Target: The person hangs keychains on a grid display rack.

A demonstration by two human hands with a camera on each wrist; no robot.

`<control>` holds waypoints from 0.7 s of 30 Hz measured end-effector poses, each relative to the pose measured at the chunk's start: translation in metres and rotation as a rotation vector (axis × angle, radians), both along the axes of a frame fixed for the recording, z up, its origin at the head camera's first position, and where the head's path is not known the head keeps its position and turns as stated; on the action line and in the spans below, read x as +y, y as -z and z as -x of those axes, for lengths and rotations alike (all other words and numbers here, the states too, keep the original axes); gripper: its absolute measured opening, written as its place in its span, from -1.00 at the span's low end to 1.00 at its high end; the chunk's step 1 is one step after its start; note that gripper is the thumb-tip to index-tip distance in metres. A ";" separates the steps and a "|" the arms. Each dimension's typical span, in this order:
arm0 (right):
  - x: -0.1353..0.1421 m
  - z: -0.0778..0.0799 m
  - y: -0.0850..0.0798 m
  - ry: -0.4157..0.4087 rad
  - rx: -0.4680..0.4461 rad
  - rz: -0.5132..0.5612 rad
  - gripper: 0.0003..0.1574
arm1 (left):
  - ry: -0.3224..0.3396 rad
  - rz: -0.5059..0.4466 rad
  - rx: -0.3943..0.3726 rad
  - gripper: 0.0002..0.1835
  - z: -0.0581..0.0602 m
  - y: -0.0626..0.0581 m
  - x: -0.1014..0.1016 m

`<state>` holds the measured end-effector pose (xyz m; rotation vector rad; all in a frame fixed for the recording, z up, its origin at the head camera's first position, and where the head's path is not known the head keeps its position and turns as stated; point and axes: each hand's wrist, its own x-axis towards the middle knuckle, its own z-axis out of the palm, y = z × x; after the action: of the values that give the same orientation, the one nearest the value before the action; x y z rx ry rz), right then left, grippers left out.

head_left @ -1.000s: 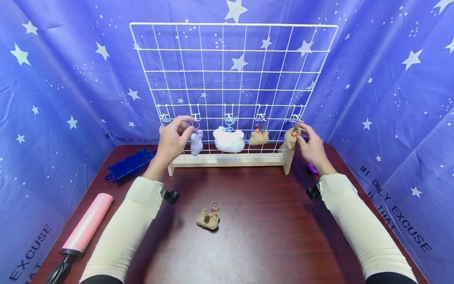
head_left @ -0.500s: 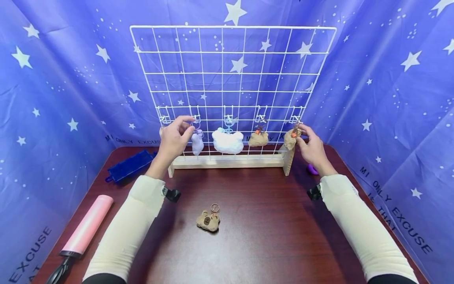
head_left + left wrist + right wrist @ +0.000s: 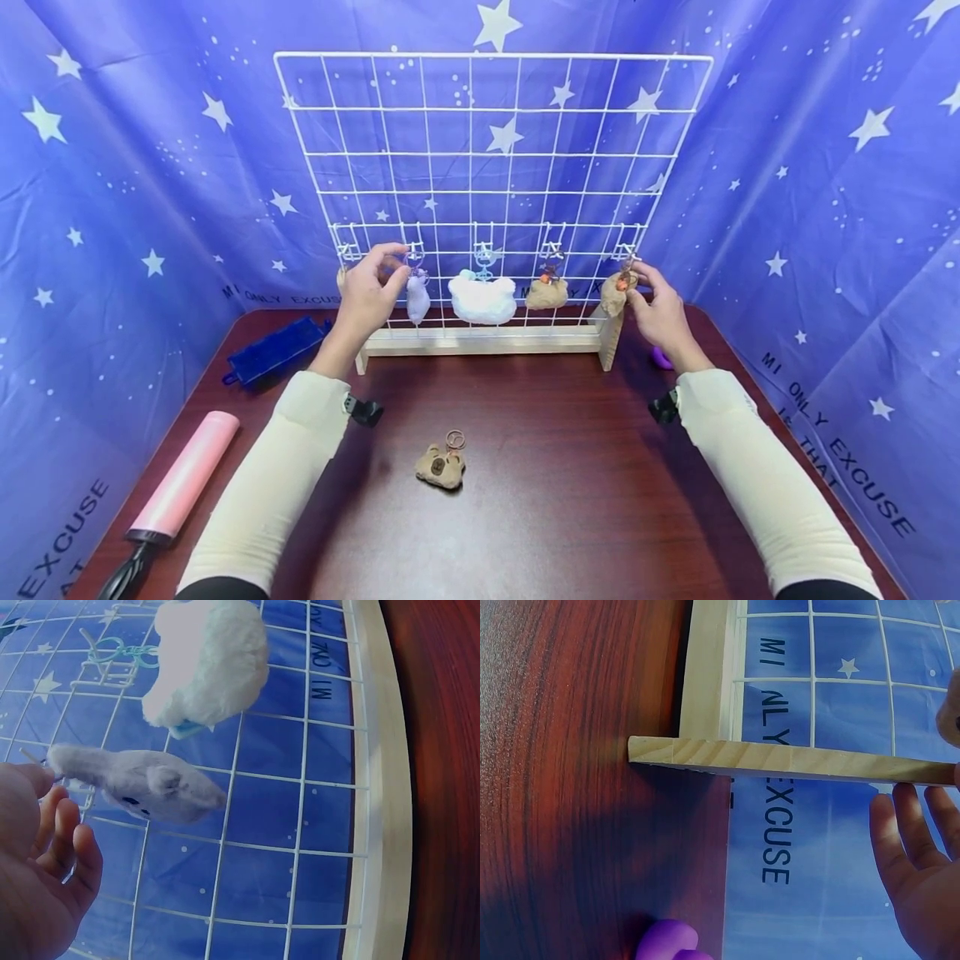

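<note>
At the white wire grid rack (image 3: 495, 192), my left hand (image 3: 366, 287) pinches the ring of a lilac plush keychain (image 3: 417, 300) beside a hook. The plush hangs down, seen sideways in the left wrist view. At the rack's right end, my right hand (image 3: 662, 310) holds a brown plush keychain (image 3: 615, 293) near its ring, just below the last hook. Between the hands hang a white fluffy keychain (image 3: 482, 300) and another brown plush keychain (image 3: 547, 293), each on its hook. My right thumb and fingertip contact is partly hidden in the right wrist view.
A brown bear-faced keychain (image 3: 440, 467) lies on the dark wooden table (image 3: 555, 500). On the left are a blue tray (image 3: 276, 350) and a pink pump (image 3: 183, 475) with a black end. A purple object (image 3: 662, 358) sits behind the right wrist. Starry blue cloth (image 3: 825, 167) surrounds the table.
The lilac plush has swung and turned slightly while my left hand keeps its pinch. Both hands stay almost in place, and the head view has shifted a little.
</note>
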<state>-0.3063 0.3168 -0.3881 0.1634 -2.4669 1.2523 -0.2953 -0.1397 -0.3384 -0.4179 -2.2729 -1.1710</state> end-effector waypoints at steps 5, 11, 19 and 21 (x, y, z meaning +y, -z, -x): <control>0.000 -0.001 -0.001 0.012 0.005 -0.023 -0.39 | 0.016 -0.018 -0.058 -0.66 -0.006 0.004 -0.006; -0.001 0.001 -0.001 0.023 0.020 -0.056 -0.40 | 0.013 0.039 -0.123 -0.66 -0.016 0.020 -0.013; -0.001 0.002 -0.001 0.017 0.032 -0.051 -0.41 | 0.052 0.106 -0.204 -0.69 -0.026 0.044 -0.017; -0.001 0.002 0.000 0.010 0.020 -0.033 -0.40 | 0.061 0.112 -0.220 -0.70 -0.026 0.052 -0.017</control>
<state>-0.3084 0.3162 -0.3881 0.1713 -2.4696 1.2008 -0.2690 -0.1572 -0.3902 -0.4216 -2.5405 -1.1727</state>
